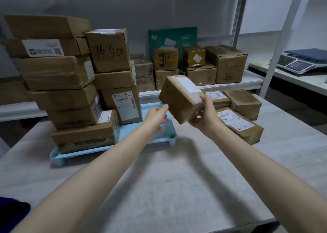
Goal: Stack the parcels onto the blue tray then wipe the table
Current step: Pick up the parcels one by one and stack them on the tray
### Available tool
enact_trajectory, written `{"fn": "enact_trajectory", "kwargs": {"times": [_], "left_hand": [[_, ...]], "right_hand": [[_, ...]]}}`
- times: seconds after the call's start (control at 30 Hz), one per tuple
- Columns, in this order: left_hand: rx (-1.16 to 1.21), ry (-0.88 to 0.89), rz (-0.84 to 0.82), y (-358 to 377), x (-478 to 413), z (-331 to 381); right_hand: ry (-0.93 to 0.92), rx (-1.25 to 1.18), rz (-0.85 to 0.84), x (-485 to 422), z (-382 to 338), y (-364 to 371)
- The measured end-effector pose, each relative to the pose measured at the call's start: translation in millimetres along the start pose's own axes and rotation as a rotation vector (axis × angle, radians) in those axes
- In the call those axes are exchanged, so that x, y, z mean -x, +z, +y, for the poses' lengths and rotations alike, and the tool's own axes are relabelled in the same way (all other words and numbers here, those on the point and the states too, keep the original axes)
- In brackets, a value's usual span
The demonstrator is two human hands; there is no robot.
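My right hand [203, 115] grips a taped brown parcel [178, 98] by its near end and holds it tilted in the air above the worktop [177, 179], just right of the blue tray [166, 131]. My left hand [156, 116] is beside the parcel's lower corner, fingers loosely curled, holding nothing. Stacked parcels [70, 91] fill the tray's left part.

Brown cardboard parcels [67, 98] with white labels sit on a pale blue tray [164, 126]; the bench [177, 188] is mottled grey-white.
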State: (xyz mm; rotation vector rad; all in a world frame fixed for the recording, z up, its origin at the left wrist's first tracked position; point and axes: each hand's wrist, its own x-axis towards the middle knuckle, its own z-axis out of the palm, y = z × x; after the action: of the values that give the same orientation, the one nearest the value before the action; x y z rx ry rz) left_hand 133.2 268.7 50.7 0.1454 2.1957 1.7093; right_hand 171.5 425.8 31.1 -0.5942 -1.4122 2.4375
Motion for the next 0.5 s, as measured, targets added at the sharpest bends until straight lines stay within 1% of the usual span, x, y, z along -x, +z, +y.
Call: {"fn": "enact_trajectory", "kwargs": {"times": [0.07,0.17,0.3,0.4,0.5], "left_hand": [[0.153,-0.029,-0.016,-4.1,1.2,2.9],[0.295,0.009,-0.065,-11.7,2.5,3.1],[0.303,0.086,-0.118,-18.9,5.7,1.5],[0.318,0.121,-0.105,-23.6,7.6,-1.9],[0.325,0.139,-0.094,-30.3,6.9,-4.6]], "right_hand": [[0.103,-0.158,-0.05,4.4,0.7,4.1],[0.214,-0.22,-0.161,9.7,5.5,8.8],[0.333,-0.25,-0.272,14.2,11.7,13.6],[0.409,-0.308,-0.34,15.5,14.9,17.1],[0.461,-0.31,-0.4,15.2,18.0,18.1]]}}
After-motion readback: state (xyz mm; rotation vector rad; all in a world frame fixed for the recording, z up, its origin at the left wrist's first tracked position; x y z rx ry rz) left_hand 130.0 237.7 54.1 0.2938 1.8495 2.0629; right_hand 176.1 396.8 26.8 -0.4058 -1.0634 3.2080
